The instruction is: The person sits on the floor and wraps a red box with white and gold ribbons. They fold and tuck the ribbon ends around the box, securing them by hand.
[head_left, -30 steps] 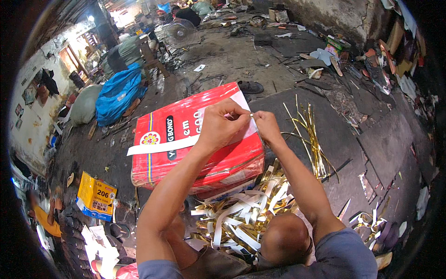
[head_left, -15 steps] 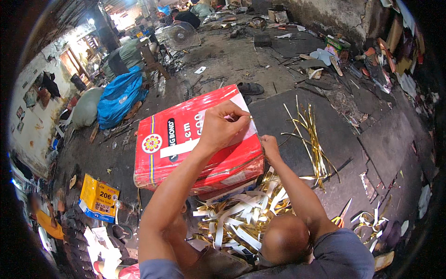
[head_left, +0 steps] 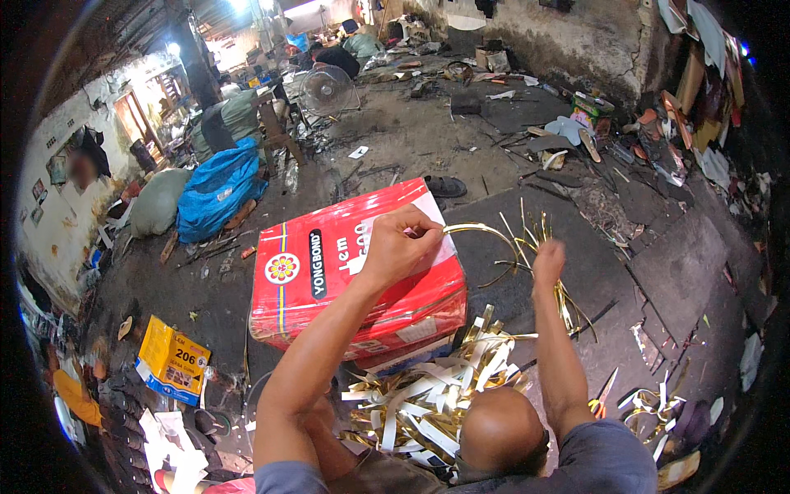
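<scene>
Above the top of a red cardboard box [head_left: 284,309], my left hand [head_left: 403,247] is closed in a pinch on a thin gold strip [head_left: 485,228]. The strip arcs rightward toward my right hand [head_left: 549,263]. My right hand is closed at a bundle of thin gold strips [head_left: 569,309] on the floor and covers part of it; its fingertips are hidden, but the arcing strip runs up to it. A wider white strip [head_left: 356,264] lies on the box, mostly behind my left hand and wrist. A pale sheet [head_left: 429,206] covers the box's right end.
A heap of white and gold strips [head_left: 428,395] lies between the box and me. Orange-handled scissors [head_left: 605,397] rest at the right. A yellow carton piece [head_left: 173,360] is at the left; a blue sack [head_left: 218,189], a fan [head_left: 327,89] and a dark sandal [head_left: 445,187] are farther off.
My right hand has moved right, from the box's edge to the gold bundle. A gold strip now arcs between my hands. My left hand keeps its pinch over the box.
</scene>
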Tool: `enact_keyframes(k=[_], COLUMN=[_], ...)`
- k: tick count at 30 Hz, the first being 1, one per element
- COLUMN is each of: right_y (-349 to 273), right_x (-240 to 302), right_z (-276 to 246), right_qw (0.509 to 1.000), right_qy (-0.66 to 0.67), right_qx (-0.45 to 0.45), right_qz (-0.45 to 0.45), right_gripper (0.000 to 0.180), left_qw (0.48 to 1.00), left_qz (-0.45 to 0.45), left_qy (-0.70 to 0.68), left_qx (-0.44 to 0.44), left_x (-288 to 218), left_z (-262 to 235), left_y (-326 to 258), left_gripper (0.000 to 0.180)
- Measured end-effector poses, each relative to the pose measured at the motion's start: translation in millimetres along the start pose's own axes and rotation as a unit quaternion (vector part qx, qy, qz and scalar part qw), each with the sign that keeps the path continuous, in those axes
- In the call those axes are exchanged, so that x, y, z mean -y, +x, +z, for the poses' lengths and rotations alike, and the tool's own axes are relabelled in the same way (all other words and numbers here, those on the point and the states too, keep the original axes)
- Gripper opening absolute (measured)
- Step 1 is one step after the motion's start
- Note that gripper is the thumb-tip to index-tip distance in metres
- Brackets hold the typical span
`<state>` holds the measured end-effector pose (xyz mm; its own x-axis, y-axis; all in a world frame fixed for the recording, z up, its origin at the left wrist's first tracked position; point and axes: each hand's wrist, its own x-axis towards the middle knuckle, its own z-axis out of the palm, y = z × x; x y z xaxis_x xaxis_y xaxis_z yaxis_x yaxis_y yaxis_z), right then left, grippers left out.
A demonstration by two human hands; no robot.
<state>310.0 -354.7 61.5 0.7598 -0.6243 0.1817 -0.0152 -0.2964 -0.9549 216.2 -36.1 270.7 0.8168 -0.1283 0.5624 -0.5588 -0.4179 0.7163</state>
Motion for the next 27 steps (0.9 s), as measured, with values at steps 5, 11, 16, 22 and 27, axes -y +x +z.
enact_keyframes(k=[5, 11, 16, 22, 27], right_y=[-41, -61, -78, -77, -84], right_x=[223, 221, 190, 140, 110], right_z=[-4, 53, 62, 74, 77], right_qw=[0.928, 0.921, 0.939, 0.943, 0.942], right_qy=[0.087, -0.054, 0.066, 0.069, 0.065], right_qx=[0.262, 0.217, 0.307, 0.307, 0.325], right_qz=[-0.248, -0.318, -0.139, -0.111, -0.046], right_gripper=[0.032, 0.045, 0.045, 0.044, 0.044], left_qw=[1.000, 0.999, 1.000, 0.997, 0.999], left_qz=[-0.006, 0.036, -0.010, -0.043, 0.001], left_qy=[-0.017, -0.013, -0.025, -0.062, -0.036], left_qx=[0.004, 0.016, 0.013, 0.021, 0.027], left_x=[-6, -4, 2, 0, 2], left_z=[10, 16, 13, 16, 14], left_y=[4, 8, 9, 8, 10], left_gripper=[0.007, 0.007, 0.006, 0.005, 0.005])
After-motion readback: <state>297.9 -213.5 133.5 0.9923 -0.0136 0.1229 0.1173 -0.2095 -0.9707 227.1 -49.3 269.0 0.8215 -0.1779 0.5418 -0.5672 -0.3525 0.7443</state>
